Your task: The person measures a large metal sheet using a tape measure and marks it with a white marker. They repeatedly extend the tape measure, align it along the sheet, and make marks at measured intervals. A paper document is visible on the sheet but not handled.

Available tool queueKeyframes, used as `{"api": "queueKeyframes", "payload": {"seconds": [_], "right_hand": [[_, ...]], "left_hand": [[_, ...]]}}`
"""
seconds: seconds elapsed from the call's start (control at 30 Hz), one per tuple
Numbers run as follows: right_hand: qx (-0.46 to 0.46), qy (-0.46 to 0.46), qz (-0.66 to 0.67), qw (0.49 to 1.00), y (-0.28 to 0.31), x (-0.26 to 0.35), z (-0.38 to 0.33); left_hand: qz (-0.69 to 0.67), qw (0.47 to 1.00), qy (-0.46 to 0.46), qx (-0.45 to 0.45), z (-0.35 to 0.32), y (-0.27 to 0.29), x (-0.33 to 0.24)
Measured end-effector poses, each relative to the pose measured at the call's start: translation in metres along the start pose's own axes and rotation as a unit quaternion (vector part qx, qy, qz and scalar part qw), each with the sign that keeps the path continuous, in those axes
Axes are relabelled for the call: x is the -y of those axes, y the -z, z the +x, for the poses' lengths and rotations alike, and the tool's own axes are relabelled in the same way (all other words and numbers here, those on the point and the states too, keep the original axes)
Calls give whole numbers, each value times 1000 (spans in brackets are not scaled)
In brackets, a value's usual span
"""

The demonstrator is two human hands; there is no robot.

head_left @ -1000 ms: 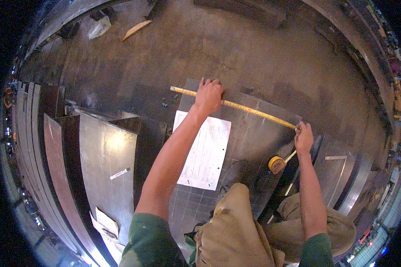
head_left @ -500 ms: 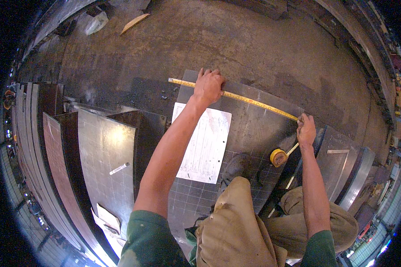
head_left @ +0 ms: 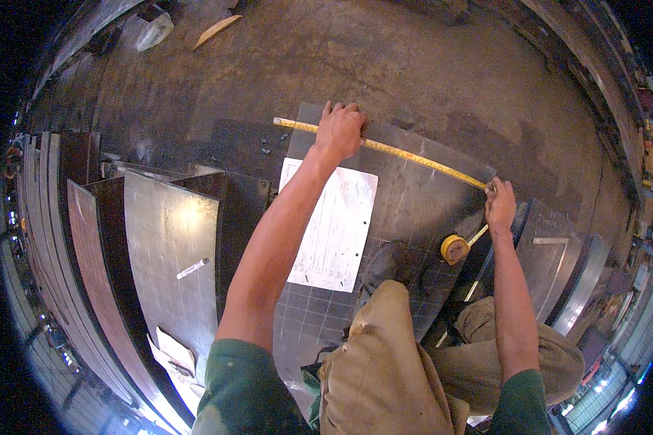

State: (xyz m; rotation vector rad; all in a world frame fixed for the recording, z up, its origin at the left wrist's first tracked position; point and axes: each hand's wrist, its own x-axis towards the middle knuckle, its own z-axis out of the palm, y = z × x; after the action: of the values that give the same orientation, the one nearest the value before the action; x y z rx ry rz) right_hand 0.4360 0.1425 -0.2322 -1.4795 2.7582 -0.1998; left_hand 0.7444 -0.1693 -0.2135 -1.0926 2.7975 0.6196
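Note:
A yellow tape measure blade [head_left: 421, 160] stretches across the far part of a dark steel plate [head_left: 406, 199] marked with a light grid. My left hand [head_left: 343, 132] is closed over the blade near its hooked end, fingers curled toward the plate's far edge. The hooked tip sticks out past the plate's left side. At the plate's far right corner, my right hand [head_left: 500, 205] pinches the blade, which bends back toward me there. Its round yellow case [head_left: 454, 249] hangs or rests below that hand; which, I cannot tell. A printed white sheet [head_left: 334, 228] lies on the plate beneath my left forearm.
Left of me stand steel sections, one bearing a white marker [head_left: 193, 268] and folded papers [head_left: 175, 355]. A metal square [head_left: 559, 254] lies on a plate at the right. My boot [head_left: 386, 264] is on the gridded plate. A wood piece [head_left: 218, 31] lies on the far floor.
The scene sits slightly higher in the picture now. Both hands keep their places on the tape blade.

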Motion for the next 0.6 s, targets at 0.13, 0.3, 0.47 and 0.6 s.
{"api": "queueKeyframes", "payload": {"seconds": [0.13, 0.3, 0.47, 0.6], "right_hand": [[-22, 17, 25, 999, 4, 9, 1], [6, 3, 36, 999, 9, 14, 2], [-10, 25, 19, 999, 4, 2, 2], [26, -5, 48, 999, 11, 17, 5]], "left_hand": [[-7, 1000, -5, -23, -2, -4, 4], [-5, 1000, 2, -26, -2, -8, 7], [13, 1000, 3, 15, 5, -8, 5], [-3, 1000, -3, -29, -2, -11, 10]]}}
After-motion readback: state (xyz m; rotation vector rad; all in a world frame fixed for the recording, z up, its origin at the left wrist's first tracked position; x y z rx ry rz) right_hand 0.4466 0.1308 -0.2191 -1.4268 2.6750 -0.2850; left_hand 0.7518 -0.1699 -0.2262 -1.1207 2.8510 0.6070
